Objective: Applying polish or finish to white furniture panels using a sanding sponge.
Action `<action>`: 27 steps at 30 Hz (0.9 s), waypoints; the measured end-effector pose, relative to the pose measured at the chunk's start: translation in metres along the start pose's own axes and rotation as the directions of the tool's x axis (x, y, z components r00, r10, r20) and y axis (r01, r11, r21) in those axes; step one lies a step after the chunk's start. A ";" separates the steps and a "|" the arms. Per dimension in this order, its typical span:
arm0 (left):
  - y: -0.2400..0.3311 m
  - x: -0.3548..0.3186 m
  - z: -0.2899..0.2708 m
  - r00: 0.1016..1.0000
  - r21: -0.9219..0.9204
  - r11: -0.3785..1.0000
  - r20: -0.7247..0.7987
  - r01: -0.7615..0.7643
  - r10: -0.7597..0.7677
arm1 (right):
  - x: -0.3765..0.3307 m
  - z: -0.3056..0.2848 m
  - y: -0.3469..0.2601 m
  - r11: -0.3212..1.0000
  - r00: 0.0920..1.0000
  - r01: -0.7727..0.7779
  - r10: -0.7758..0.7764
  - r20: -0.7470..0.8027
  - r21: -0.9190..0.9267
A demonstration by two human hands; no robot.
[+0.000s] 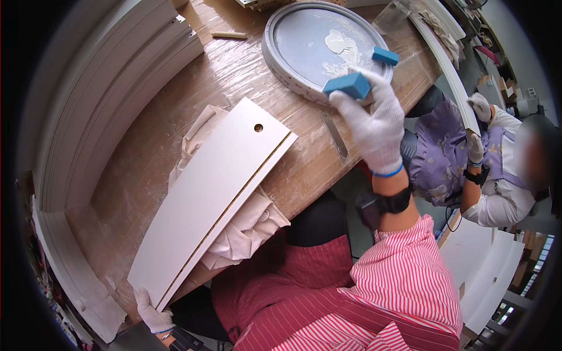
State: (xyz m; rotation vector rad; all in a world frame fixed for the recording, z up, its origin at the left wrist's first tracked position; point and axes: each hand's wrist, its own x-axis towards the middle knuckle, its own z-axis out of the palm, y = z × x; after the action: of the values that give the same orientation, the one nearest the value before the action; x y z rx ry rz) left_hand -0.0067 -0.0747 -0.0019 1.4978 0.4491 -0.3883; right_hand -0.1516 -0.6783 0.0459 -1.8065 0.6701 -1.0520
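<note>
The right hand (pixel 374 126), in a white knit glove, is gripping a blue sanding block (pixel 348 85) with its fingers wrapped around it, holding it at the near rim of a round grey tray (pixel 275 52) that is lying on the far part of the wooden workbench (pixel 234 76). A patch of white filler paste (pixel 339 44) is sitting in the middle of the tray, and a 2nd blue block (pixel 385 56) is resting on the tray's right side.

The left hand (pixel 153 316), also gloved in white, is grasping the near left end of a long white panel (pixel 211 193), fingers closed around its edge. The panel is lying diagonally across the bench, its far end carrying 1 small round hole (pixel 258 127) and its right edge showing a thin brown groove. A cream cloth (pixel 249 225) is lying bunched under the panel. A flat metal scraper (pixel 335 137) is lying on the bench just right of the panel's far end.

A stack of white boards (pixel 117 88) is occupying the left side. At the right, another person (pixel 468 169) in white gloves is holding a long curved white strip (pixel 445 64).
</note>
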 end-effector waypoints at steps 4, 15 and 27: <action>0.001 -0.001 0.002 1.000 -0.005 1.000 0.000 0.009 -0.009 | -0.054 0.019 0.002 0.930 0.975 0.221 -0.222 0.031 -0.295; 0.002 -0.003 0.007 0.999 0.019 1.000 -0.046 0.005 -0.004 | -0.072 0.031 0.012 0.828 0.935 0.317 -0.353 0.008 -0.462; 0.001 -0.004 0.010 1.000 -0.049 0.999 -0.020 -0.014 0.013 | -0.067 0.031 0.007 0.709 0.852 0.516 -0.481 0.206 -0.480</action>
State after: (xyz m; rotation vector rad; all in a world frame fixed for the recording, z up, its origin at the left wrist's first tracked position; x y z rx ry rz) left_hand -0.0095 -0.0846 0.0012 1.4570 0.4617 -0.3497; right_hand -0.1571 -0.6144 0.0077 -2.5952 0.4491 -1.2289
